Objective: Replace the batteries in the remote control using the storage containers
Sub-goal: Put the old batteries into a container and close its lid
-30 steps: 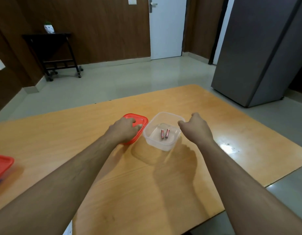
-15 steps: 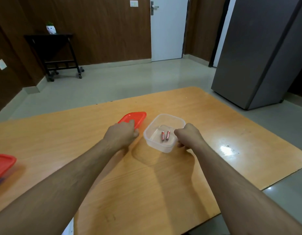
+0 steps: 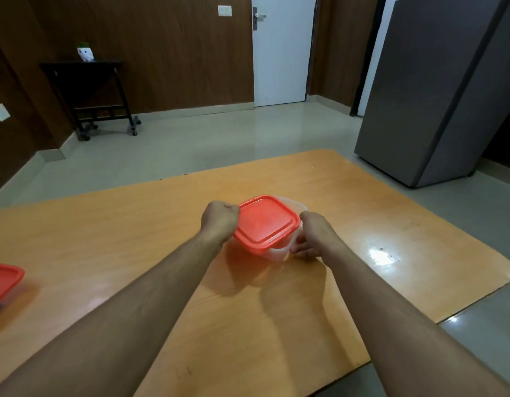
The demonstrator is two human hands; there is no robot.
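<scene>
Lid, thin springy red plastic, sits askew on the light clear container mid-worktop, left hand fingers pinching its edge, right hand fingers gripping the slick container wall.

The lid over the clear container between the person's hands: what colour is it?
Red-orange, plain, no pattern; the lid shows best in the head view.

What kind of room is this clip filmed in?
Probably a home dining or kitchen area: a wooden table, a grey refrigerator, tiled floor and a white door.
</scene>
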